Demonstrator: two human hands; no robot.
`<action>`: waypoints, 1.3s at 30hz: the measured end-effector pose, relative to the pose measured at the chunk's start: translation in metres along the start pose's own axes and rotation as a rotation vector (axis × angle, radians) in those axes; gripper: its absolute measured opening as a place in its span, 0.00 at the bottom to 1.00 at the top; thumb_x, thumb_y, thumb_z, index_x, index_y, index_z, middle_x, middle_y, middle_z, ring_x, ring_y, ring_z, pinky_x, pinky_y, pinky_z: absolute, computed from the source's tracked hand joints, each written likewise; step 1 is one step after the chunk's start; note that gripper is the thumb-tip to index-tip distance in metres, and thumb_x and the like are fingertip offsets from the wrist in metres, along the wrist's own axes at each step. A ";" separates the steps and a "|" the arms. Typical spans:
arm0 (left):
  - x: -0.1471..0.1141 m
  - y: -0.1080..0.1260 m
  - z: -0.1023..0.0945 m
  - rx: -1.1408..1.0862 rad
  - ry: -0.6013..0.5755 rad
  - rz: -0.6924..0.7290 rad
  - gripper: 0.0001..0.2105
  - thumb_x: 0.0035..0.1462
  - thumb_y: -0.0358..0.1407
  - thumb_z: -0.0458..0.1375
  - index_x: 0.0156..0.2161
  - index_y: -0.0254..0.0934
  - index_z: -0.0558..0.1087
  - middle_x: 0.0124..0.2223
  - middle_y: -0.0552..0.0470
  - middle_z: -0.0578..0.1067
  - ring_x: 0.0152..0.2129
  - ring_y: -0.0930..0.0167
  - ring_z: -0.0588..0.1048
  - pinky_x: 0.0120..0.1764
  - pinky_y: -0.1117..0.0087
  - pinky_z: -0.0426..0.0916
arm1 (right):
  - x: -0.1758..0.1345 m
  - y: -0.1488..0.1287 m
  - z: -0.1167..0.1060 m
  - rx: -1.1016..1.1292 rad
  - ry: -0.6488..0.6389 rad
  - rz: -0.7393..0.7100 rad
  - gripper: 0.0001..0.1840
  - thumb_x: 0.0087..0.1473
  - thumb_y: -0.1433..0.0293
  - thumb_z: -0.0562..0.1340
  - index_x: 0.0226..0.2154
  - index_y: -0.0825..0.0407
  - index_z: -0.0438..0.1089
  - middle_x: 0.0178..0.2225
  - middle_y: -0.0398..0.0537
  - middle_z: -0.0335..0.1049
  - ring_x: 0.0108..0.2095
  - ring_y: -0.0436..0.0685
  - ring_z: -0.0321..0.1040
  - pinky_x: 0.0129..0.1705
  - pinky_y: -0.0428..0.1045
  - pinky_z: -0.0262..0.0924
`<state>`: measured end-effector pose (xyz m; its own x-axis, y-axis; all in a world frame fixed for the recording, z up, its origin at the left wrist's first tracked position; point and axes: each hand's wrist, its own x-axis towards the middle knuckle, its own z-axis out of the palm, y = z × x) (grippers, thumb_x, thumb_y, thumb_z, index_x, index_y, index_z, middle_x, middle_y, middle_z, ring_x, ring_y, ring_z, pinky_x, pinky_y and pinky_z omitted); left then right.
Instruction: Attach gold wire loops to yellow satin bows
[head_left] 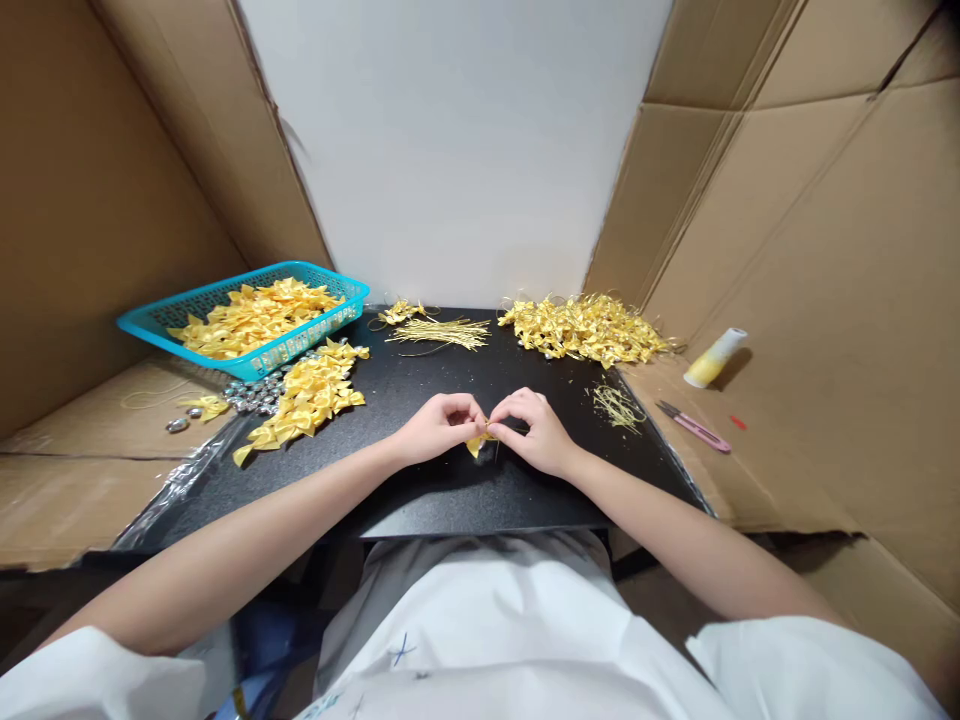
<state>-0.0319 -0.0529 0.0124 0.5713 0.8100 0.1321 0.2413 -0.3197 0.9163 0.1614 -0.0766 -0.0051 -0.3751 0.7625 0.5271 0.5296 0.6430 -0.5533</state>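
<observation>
Both hands meet over the middle of the black tabletop (427, 500). My left hand (444, 428) pinches a small yellow fabric flower (475, 446), with its pointed petals hanging below the fingertips. My right hand (536, 430) is closed at the same flower, thumb against forefinger. A thin gold cord seems to run between the fingertips, but the fingers cover most of it. Beyond the hands lies a bundle of cut gold cords (442, 332). Left of them is a heap of yellow fabric flowers (311, 390) beside a pile of silver beads (255, 395).
A turquoise basket (169, 332) of yellow pieces stands at back left. Flowers with cords (589, 328) are heaped at back right. Loose cord ends (619, 408), pink thread snips (694, 426) and a thread spool (715, 358) lie on the right. Cardboard walls (847, 300) flank the table.
</observation>
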 end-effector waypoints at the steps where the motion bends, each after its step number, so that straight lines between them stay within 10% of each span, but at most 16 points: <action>1: 0.000 0.000 0.000 -0.003 -0.004 -0.001 0.12 0.48 0.41 0.60 0.25 0.32 0.70 0.22 0.58 0.65 0.19 0.79 0.60 0.24 0.77 0.57 | 0.000 0.000 0.000 0.004 0.003 -0.004 0.03 0.52 0.72 0.64 0.28 0.50 0.73 0.31 0.44 0.76 0.37 0.55 0.66 0.45 0.54 0.52; 19: -0.001 0.002 -0.010 -0.237 -0.027 -0.107 0.09 0.44 0.36 0.60 0.22 0.33 0.67 0.22 0.57 0.66 0.20 0.78 0.62 0.25 0.76 0.56 | -0.001 0.002 -0.009 -0.188 0.244 -0.154 0.08 0.51 0.72 0.62 0.22 0.51 0.71 0.19 0.39 0.67 0.25 0.50 0.61 0.39 0.51 0.49; 39: -0.007 0.007 -0.001 -0.043 -0.359 0.085 0.16 0.56 0.44 0.58 0.25 0.32 0.67 0.27 0.53 0.67 0.25 0.74 0.64 0.31 0.73 0.60 | -0.005 -0.004 -0.013 -0.232 0.283 -0.395 0.06 0.56 0.69 0.63 0.30 0.48 0.76 0.26 0.42 0.76 0.28 0.50 0.65 0.41 0.54 0.50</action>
<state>-0.0349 -0.0602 0.0186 0.8288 0.5546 0.0745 0.1519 -0.3512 0.9239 0.1715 -0.0837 0.0030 -0.3767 0.3960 0.8374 0.5563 0.8196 -0.1373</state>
